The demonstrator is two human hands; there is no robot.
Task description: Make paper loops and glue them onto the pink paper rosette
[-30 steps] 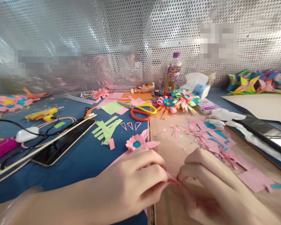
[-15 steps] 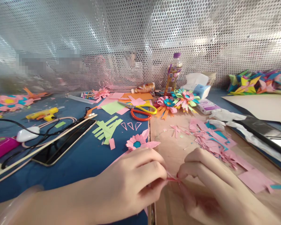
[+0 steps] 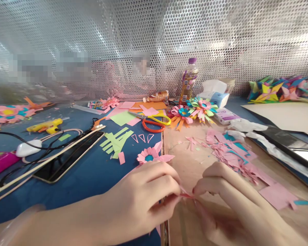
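My left hand (image 3: pixel 151 193) and my right hand (image 3: pixel 233 198) pinch the two ends of a small folded pink paper strip (image 3: pixel 187 195) between thumbs and fingertips. Most of the strip is hidden by the fingers. Just beyond my left hand lies a pink paper flower (image 3: pixel 149 155) with a blue centre. Three small folded pink paper loops (image 3: pixel 142 138) stand in a row behind it. Green paper strips (image 3: pixel 117 140) and a small pink piece (image 3: pixel 121 158) are to their left. Scissors (image 3: pixel 154 123) with red and yellow handles rest farther back.
Pink paper scraps (image 3: pixel 228 153) cover the right side. At left are a phone (image 3: pixel 69 157), a wooden stick (image 3: pixel 51 158), cables and a yellow glue gun (image 3: pixel 45 126). A bottle (image 3: pixel 188 83), finished paper flowers (image 3: pixel 201 109) and tissues (image 3: pixel 218 97) stand by the perforated metal wall.
Both hands keep their pinch on the pink paper strip with hardly any movement. The whole view has shifted very slightly.
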